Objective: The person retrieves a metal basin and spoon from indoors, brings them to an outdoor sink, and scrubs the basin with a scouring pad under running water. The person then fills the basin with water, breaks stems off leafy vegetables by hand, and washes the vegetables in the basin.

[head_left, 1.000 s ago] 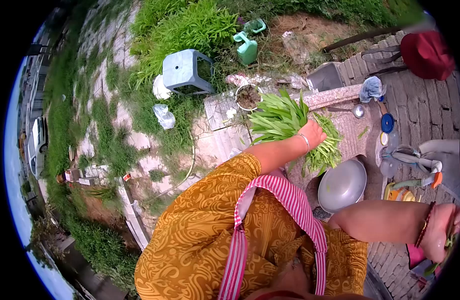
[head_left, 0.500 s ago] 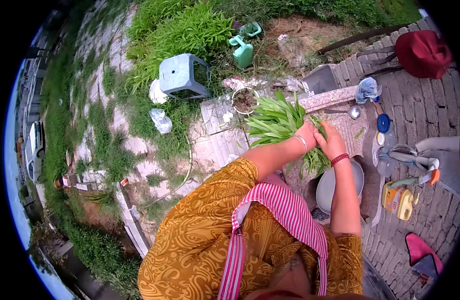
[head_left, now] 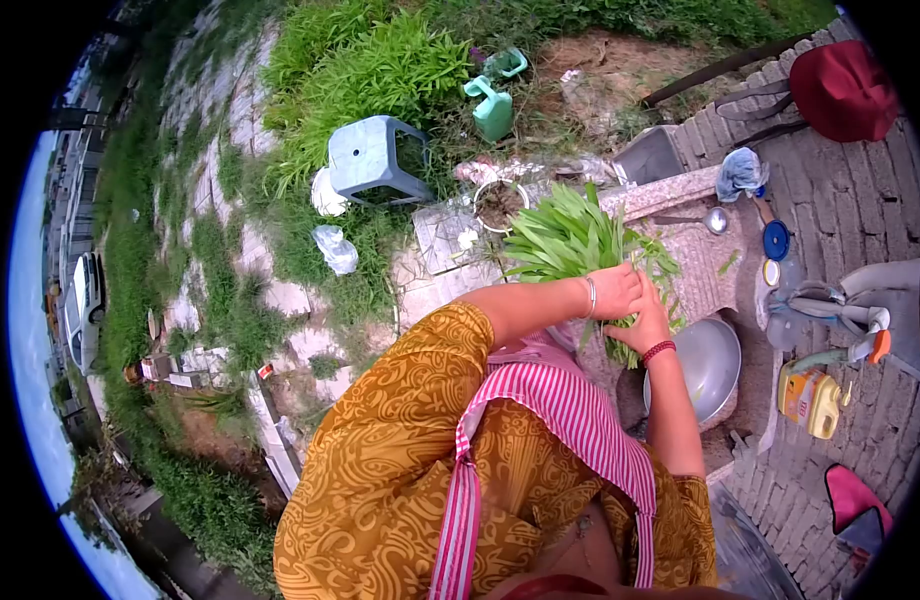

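Observation:
A thick bunch of leafy greens lies on the speckled stone slab, leaves pointing left, stems to the right. My left hand, with a silver bangle, is closed on the bunch near its stems. Pressed against it is my right hand, red bracelet on the wrist, its fingers also closed on the greens. What lies between the fingers is partly hidden. Just right of my right forearm is a round metal basin.
Beyond the slab stand a pot of soil, a blue-grey stool and a green watering can. A ladle, a faucet, a yellow jug and a red hat are at the right.
My right hand has come in from the far right, where it held some greens, and joined my left hand at the bunch. Both hands now sit slightly lower on the stems.

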The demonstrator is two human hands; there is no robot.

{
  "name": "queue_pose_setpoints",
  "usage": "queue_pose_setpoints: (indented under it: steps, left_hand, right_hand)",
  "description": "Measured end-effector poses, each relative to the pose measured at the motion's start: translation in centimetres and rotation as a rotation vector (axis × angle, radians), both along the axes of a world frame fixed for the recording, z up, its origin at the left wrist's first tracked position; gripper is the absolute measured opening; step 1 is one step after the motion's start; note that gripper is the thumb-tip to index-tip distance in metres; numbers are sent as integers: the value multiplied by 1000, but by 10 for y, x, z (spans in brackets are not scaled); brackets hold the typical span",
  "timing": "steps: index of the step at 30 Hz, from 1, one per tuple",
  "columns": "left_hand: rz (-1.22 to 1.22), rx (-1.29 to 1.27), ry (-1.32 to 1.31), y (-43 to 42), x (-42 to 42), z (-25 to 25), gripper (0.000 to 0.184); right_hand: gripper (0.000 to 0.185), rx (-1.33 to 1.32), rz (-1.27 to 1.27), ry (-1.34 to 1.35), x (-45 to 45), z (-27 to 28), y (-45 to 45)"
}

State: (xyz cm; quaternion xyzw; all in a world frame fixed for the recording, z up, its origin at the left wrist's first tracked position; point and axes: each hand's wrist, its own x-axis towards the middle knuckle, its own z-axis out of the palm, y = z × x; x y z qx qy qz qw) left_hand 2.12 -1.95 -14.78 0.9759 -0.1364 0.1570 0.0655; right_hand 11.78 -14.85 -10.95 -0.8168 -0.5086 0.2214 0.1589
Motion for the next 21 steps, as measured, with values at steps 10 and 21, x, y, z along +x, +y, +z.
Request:
queue_pose_setpoints:
  steps: [10,21]
  left_hand:
    - [79,-248,-157,-16,-58,42,14]
    - [88,-88,338,11,-35,65,69]
  right_hand:
    - [56,-87,-261,37,2,-3,6]
    - [96,-68,-344,549,77,-8,-34]
